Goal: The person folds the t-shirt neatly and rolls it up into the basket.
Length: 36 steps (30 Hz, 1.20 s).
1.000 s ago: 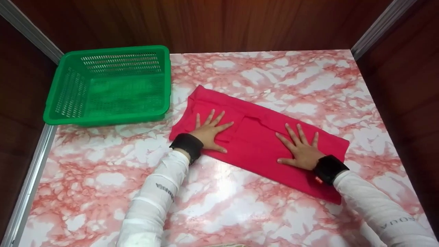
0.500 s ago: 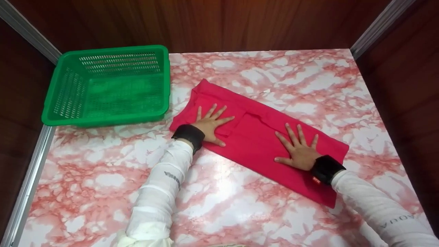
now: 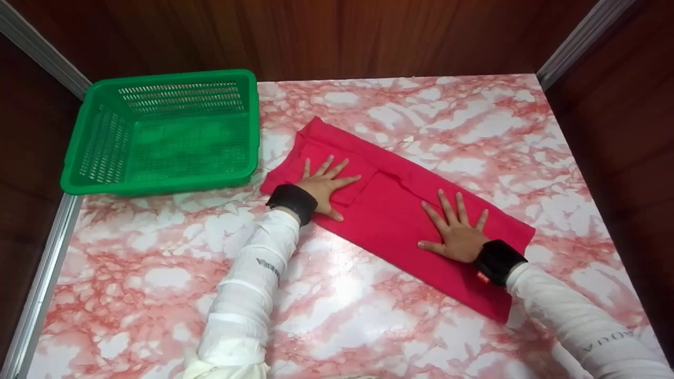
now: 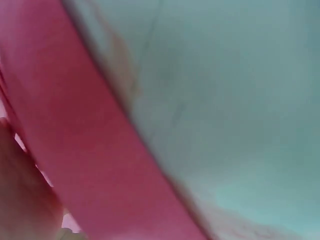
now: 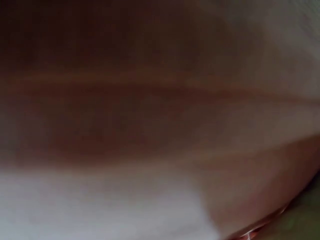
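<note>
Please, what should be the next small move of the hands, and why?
Perhaps the right hand should smooth the wavy inner edge of the folded red cloth while the left hand steadies it: that edge looks rumpled, and both hands lie spread on the cloth.

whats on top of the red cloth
The left hand and right hand rest on the red cloth, fingers spread. The patches of cloth beneath them are covered and cannot be seen.

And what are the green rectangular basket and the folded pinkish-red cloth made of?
The green rectangular basket looks like plastic, smooth and slightly shiny: its rim and slotted walls seem moulded in one piece. The folded pinkish-red cloth looks like dull, bendy fabric, because it creases; cotton or polyester, I can't tell.
</note>
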Motion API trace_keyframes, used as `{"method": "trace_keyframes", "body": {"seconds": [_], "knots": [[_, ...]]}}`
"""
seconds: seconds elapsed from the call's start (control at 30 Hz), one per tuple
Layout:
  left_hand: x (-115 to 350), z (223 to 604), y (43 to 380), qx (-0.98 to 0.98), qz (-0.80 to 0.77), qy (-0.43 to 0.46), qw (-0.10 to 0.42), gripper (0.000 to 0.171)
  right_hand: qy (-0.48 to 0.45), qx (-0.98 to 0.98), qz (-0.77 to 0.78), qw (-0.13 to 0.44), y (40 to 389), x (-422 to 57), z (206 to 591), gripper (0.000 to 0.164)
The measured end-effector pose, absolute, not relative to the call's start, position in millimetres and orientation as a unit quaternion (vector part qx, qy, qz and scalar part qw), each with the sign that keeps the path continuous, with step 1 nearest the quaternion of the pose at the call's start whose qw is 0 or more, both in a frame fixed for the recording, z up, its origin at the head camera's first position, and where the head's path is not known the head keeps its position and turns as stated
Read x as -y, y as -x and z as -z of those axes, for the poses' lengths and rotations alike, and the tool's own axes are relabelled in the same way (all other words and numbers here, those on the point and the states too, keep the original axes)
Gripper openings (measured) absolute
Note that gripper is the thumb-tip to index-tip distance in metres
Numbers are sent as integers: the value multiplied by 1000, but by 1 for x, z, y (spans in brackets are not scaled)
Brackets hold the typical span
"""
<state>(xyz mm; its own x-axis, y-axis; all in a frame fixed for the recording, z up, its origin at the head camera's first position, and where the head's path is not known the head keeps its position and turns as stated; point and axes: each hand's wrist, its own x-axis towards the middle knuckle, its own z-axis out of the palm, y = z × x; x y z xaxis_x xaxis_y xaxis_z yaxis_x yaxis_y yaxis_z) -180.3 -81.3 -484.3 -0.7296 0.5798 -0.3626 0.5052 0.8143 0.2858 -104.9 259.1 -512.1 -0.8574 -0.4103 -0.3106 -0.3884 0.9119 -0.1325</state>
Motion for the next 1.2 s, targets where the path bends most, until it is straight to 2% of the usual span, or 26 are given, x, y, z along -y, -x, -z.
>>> {"method": "trace_keyframes", "body": {"seconds": [0.27,0.5,0.7,0.93,1.2], "knots": [[78,494,157,-945,-86,-255,185,90,212,-961,47,170,109,-258,511,89],[55,501,104,-966,-87,-223,98,71,245,-957,69,140,125,-250,498,78],[5,500,52,-948,-27,-312,61,71,317,-942,67,87,149,-220,492,73],[-53,494,5,-917,-11,-392,69,70,413,-908,48,46,175,-173,494,75],[-101,497,-18,-896,32,-443,11,67,433,-898,23,72,193,-136,498,74]]}}
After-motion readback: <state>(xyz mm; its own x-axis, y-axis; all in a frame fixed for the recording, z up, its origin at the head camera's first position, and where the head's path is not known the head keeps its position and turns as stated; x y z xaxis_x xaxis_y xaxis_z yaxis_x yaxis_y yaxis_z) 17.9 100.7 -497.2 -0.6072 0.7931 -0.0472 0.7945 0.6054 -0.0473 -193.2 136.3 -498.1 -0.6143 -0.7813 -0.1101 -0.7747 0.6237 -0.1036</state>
